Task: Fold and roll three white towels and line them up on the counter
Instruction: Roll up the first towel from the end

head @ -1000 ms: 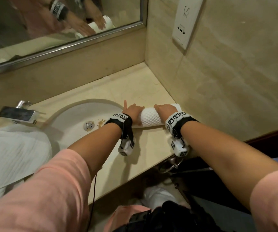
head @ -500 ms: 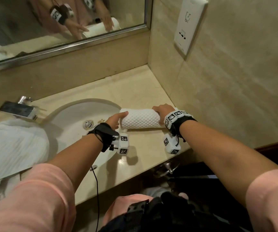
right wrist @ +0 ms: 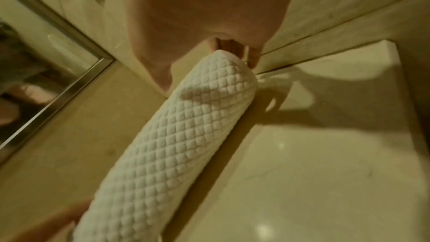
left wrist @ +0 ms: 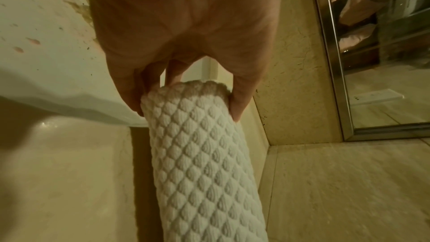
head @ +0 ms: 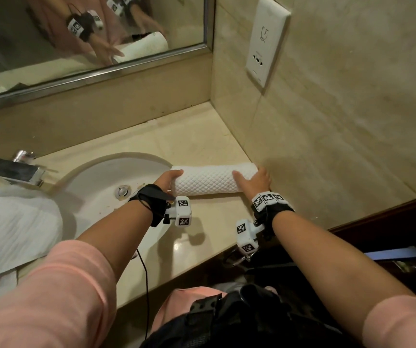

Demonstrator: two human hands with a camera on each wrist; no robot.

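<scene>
A rolled white towel (head: 209,180) with a quilted diamond weave lies crosswise on the beige counter (head: 196,144), between the sink and the right wall. My left hand (head: 174,180) grips its left end; in the left wrist view the fingers and thumb of that left hand (left wrist: 186,112) curl round the rolled towel (left wrist: 204,172). My right hand (head: 250,175) holds the right end beside the wall, thumb on top. The right wrist view shows my right hand (right wrist: 209,71) cupping the towel's end (right wrist: 167,144). A second white towel (head: 13,222) lies unrolled at the left.
The white sink basin (head: 96,187) lies just left of the roll, with a chrome faucet (head: 13,169) behind it. A tiled wall with a socket plate (head: 264,41) bounds the counter on the right. A mirror (head: 89,33) runs along the back.
Both hands lay on top of the roll a second ago. The left hand has slid to the left end and the right hand to the right end. The roll now lies closer to the wall.
</scene>
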